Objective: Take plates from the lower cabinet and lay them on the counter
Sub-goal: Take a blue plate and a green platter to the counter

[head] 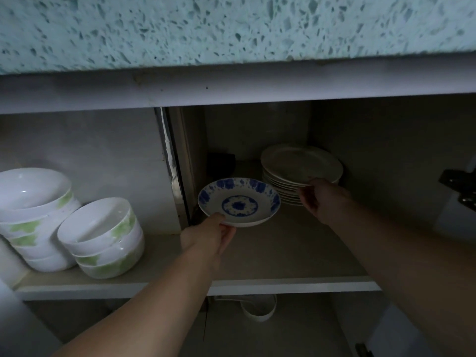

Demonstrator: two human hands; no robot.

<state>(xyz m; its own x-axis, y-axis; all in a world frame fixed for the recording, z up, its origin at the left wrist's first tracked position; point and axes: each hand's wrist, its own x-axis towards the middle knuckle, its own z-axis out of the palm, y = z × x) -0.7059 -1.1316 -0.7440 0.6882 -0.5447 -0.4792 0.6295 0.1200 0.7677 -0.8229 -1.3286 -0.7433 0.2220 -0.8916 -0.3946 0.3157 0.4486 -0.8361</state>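
Inside the dim lower cabinet, my left hand (210, 234) grips the near rim of a white plate with a blue flower pattern (238, 202), held just above the shelf. To its right stands a stack of several plain white plates (300, 167) at the back of the shelf. My right hand (322, 200) pinches the front edge of the top plates of that stack, thumb on top. The speckled green-white counter (231, 29) runs across the top of the view, above the cabinet opening.
Two stacks of white bowls with green marks (103, 235) (33, 215) stand on the shelf's left part. A vertical cabinet divider (175, 171) sits just left of the blue plate. A white cup (258, 306) is on the level below. A door hinge (458, 186) shows at right.
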